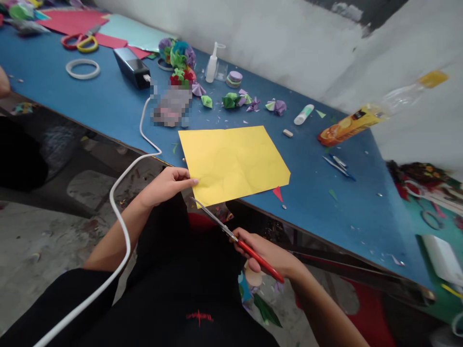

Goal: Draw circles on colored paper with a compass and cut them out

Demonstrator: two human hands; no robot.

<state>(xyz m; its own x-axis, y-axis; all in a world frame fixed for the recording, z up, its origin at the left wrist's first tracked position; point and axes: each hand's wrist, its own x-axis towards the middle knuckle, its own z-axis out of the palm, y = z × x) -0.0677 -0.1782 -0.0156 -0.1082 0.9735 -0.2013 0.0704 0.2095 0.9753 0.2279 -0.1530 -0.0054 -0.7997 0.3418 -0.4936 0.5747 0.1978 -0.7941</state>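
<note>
A yellow sheet of paper (233, 161) lies on the blue table (108, 103), its near corner hanging over the table's front edge. My left hand (166, 185) pinches the sheet's near left edge with closed fingers. My right hand (264, 255) is wrapped round the red handles of a pair of scissors (231, 233). The metal blades point up and left, with their tips at the sheet's near corner. Faint pencil curves show on the paper.
A white cable (121, 217) runs from a black box (132, 67) across my lap. Folded paper flowers (179, 60), a glue stick (304, 114), a white bottle (211, 62), an orange packet (345, 126), tape rings (82, 69), more scissors (79, 42) and paper scraps lie on the table.
</note>
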